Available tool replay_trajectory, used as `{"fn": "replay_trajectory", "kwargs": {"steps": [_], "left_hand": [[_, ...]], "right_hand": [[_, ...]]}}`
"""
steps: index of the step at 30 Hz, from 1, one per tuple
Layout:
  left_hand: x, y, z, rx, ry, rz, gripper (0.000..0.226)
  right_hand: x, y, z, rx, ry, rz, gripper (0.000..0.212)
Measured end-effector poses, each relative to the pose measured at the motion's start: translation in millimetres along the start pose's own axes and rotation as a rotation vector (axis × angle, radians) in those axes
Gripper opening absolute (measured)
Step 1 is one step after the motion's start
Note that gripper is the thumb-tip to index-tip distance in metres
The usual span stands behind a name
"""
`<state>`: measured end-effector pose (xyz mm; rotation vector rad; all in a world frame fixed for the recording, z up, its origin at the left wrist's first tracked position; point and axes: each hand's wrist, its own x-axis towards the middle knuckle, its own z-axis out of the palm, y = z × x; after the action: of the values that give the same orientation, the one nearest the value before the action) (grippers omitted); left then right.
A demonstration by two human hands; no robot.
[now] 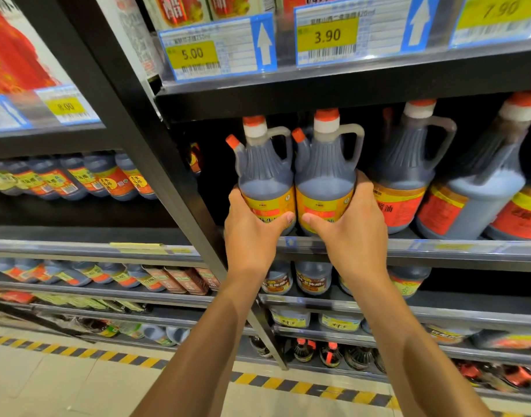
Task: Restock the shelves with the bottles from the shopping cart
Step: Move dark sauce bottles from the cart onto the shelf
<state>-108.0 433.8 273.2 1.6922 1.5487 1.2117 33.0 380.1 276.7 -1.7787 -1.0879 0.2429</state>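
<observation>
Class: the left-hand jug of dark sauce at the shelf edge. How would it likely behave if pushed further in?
The left jug looks nearly full, so probably heavy for its size. Its broad base suggests it would slide rather than tip. The left hand grips its smooth label, which may be slippery.

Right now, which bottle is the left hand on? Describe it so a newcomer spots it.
Find the black shelf below the 5.00 price tag. Its leftmost jug, dark liquid, yellow label, red-and-white cap, is gripped by the left hand. The twin jug beside it sits in the right hand.
</observation>
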Motion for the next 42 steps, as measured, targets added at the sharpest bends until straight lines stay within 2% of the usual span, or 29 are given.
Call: {"fn": "replay_trajectory", "kwargs": {"steps": [3, 10, 17, 22, 27, 30, 33, 36, 38, 42], "left_hand": [[-3.3, -0.3, -0.8, -0.013, 0.003, 0.010, 0.077], [-9.1, 0.8, -3.3, -0.024, 0.011, 0.029, 0.082], [-6.6, -0.2, -5.3, 0.001, -0.015, 0.044, 0.078], [-4.8, -2.3, -4.6, 0.013, -0.032, 0.054, 0.080], [-8.6, -12.8, -3.2, 0.031, -0.073, 0.071, 0.094], [-30.0, -23.6, -6.0, 0.069, -0.107, 0.151, 0.093], [-65.7, -34.9, -12.6, 0.202, -0.098, 0.384, 0.078], [-92.3, -52.4, -12.8, 0.335, -0.210, 0.579, 0.067], [-109.6, -65.7, -10.4, 0.389, -0.347, 0.617, 0.064], [-149.6, -106.0, 2.8, 0.342, -0.618, 0.680, 0.063]], "right_hand": [[-1.9, -0.7, 0.7, 0.001, 0.004, 0.008, 0.086], [-4.0, -2.1, -0.3, -0.013, 0.002, -0.001, 0.085], [-2.3, 1.5, -2.3, -0.040, -0.021, -0.031, 0.074], [-1.4, 3.8, -1.9, -0.047, -0.029, -0.049, 0.079], [-9.9, 11.6, -3.0, -0.006, -0.046, -0.071, 0.066], [-29.9, 22.0, -6.5, -0.053, -0.001, -0.134, 0.069], [-60.0, 32.9, -5.7, -0.131, 0.087, -0.167, 0.071], [-90.7, 49.9, -2.4, -0.258, 0.139, -0.168, 0.070], [-118.8, 70.8, -1.1, -0.347, 0.134, -0.141, 0.068], [-201.1, 121.9, -1.6, -0.516, 0.110, 0.071, 0.069]]}}
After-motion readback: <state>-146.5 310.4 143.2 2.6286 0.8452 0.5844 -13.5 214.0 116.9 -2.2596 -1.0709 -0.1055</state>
